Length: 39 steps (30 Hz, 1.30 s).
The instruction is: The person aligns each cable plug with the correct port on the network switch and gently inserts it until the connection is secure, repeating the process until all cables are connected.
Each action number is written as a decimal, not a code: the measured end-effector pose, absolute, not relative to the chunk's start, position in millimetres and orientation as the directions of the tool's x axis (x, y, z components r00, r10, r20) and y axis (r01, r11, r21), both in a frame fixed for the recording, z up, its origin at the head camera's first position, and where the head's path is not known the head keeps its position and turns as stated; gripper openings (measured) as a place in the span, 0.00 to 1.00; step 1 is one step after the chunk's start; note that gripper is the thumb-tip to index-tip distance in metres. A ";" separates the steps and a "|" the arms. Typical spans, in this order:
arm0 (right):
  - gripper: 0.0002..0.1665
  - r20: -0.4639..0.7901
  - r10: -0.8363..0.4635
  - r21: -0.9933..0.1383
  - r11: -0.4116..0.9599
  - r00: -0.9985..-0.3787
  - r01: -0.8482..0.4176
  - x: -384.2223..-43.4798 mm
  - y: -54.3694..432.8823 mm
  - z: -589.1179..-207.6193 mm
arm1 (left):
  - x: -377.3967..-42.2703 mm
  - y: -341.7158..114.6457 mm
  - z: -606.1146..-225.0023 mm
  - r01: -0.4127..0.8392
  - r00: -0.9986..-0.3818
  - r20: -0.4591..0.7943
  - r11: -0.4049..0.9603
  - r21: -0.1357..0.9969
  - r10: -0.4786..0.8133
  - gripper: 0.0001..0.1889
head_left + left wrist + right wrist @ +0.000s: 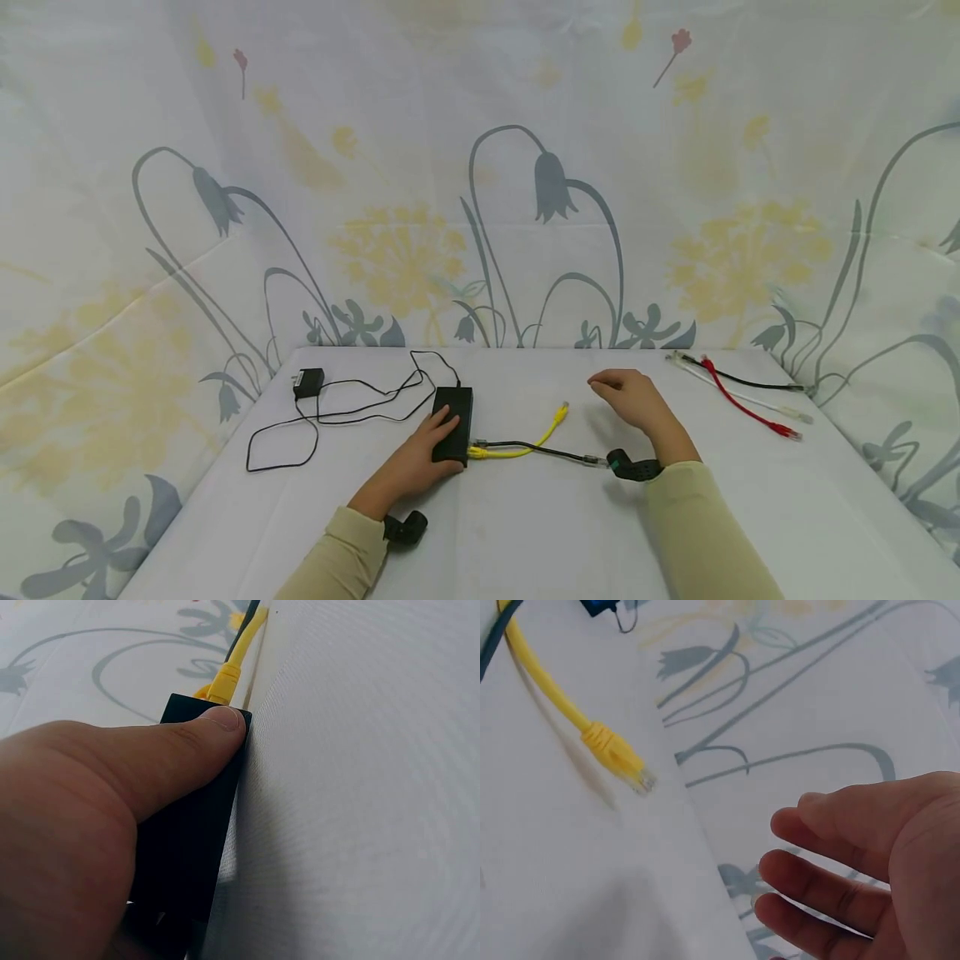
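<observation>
On the left half of the table, my left hand (420,457) holds a flat black network switch (454,423), fingers across its top. Its thumb lies along the side of the switch (191,817) in the left wrist view. A yellow Ethernet cable (517,454) and a black Ethernet cable (543,449) run from the right side of the switch. The yellow one's loose plug (622,757) points up off the table in the right wrist view. My right hand (630,398) hovers to the right of that plug, fingers loosely bent and holding nothing.
A black power adapter (308,383) lies at the back left, its thin cord looping to the far end of the switch. At the back right rest a red cable (742,402), a white cable (731,390) and another black cable (750,382). A flowered cloth (480,275) hangs behind.
</observation>
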State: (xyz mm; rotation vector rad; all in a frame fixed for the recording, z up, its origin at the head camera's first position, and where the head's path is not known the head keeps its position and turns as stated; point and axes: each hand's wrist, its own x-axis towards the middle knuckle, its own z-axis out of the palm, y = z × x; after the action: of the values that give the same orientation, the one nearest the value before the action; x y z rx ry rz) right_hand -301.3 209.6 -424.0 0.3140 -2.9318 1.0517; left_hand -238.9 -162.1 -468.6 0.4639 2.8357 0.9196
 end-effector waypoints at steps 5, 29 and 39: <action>0.23 0.066 -0.140 -0.642 0.752 -0.988 -0.149 -302.5 224.5 -425.2 | -239.2 -162.3 -468.8 0.252 -0.945 -0.023 0.769 0.588 0.327 0.40; 0.30 0.043 0.133 -0.646 0.760 -0.990 0.074 -298.3 289.3 -426.8 | -240.1 -162.5 -470.5 0.256 -0.945 -0.017 0.768 0.587 0.328 0.40; 0.30 -0.026 0.259 -0.642 0.736 -0.965 0.215 -294.6 311.8 -436.9 | -239.3 -162.5 -469.8 0.253 -0.945 -0.019 0.768 0.589 0.326 0.40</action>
State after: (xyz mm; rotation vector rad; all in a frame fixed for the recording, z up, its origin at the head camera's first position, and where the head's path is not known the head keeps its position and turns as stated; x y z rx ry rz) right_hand -294.6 311.8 -436.9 -0.3919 -2.8655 1.0476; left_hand -239.3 -162.5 -469.8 0.4667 2.8398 0.9194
